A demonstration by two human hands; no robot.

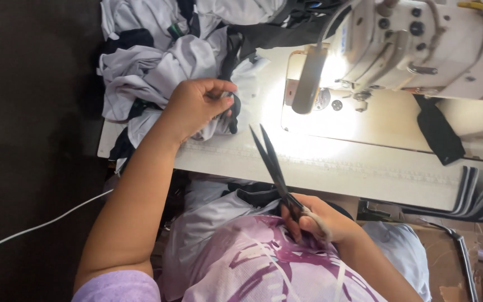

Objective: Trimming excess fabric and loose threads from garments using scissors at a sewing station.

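Scissors, long black steel ones [272, 165], sit gripped in my right hand [314, 221], blades slightly parted. My left hand [197, 106] pinches white-and-black fabric [226, 114] beyond them (cutting step, I judge); next I need cloth between blades.

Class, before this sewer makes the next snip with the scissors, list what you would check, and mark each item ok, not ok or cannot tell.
1. Right hand grips scissors: ok.
2. Blades slightly parted, tips aimed away from the body: ok.
3. Left hand pinches the grey and black fabric: ok.
4. Left hand's fingers apart from the blades: ok.
5. Lamp lights the table: ok.
6. Thread to cut visible: cannot tell.
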